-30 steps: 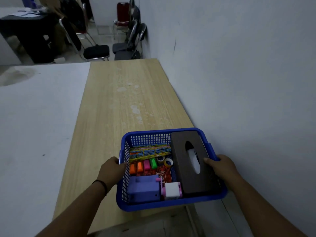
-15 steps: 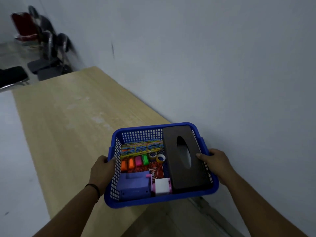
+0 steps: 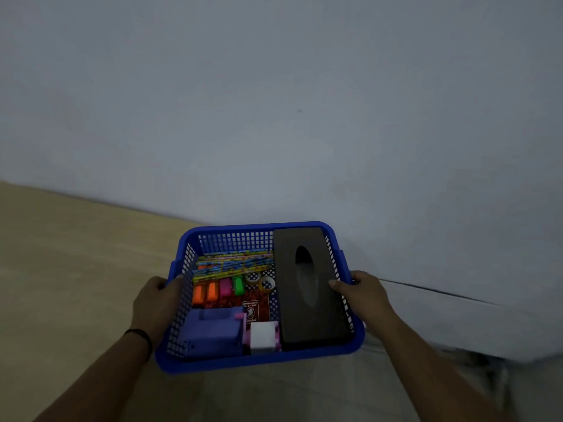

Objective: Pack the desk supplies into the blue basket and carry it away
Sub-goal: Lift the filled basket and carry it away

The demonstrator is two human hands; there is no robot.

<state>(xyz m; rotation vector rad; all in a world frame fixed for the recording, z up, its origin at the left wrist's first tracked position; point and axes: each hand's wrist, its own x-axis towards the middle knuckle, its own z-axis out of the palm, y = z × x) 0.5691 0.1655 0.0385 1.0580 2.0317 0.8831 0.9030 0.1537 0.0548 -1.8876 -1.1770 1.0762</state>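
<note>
Presently the blue basket is loaded and held clear of the wooden desk, which lies off at nine o'clock; the grey wall fills twelve o'clock. Judgement: packing looks complete and the carry is the step in hand.

To do it well, the basket should be kept level and the lift shared evenly between both sides. The dark tissue box fills the three o'clock side and is likely the bulkiest item, so that side may want to dip. The loose items could slide if the basket tilts toward six o'clock.

Contents, as seen: coloured pencils at twelve o'clock, highlighters below them, two tape rolls beside these, a purple sharpener and a white-and-pink block at six o'clock.

Left hand: closed around the nine o'clock rim, fingers curled over the mesh wall. A dark wristband sits on that wrist.

Right hand: closed on the three o'clock rim, thumb pressed onto the top of the tissue box, pinning it. The fingers beneath the rim are hidden.
</note>
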